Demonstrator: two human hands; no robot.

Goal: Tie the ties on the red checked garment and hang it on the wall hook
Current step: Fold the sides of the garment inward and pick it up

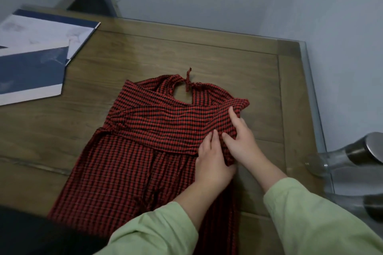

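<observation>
**Both hands work the right waist of the dress; the neck is already tied**

The red checked garment [145,151] lies flat on the wooden counter [207,54] with its neck away from the person and its skirt running off the near edge. This lay keeps every tie within reach. At the neck, the tie [187,82] is knotted and closes the small keyhole opening, so that step looks done.

Both hands meet at the garment's right side, where a broad band of cloth folds across the waist. The left hand [213,159] rests on the cloth, its grip flat with the fingers straight and close together, probably to pin the fabric. Just beside it, touching, the right hand [242,138] lays a spread forefinger and thumb over the bunched edge. Its other fingers are hidden, so I cannot tell whether that grip pinches a tie end.

The likely step is finding or gathering the waist tie. No wall hook is in view. Blue-and-white printed sheets [37,60] lie well apart at the left.
</observation>
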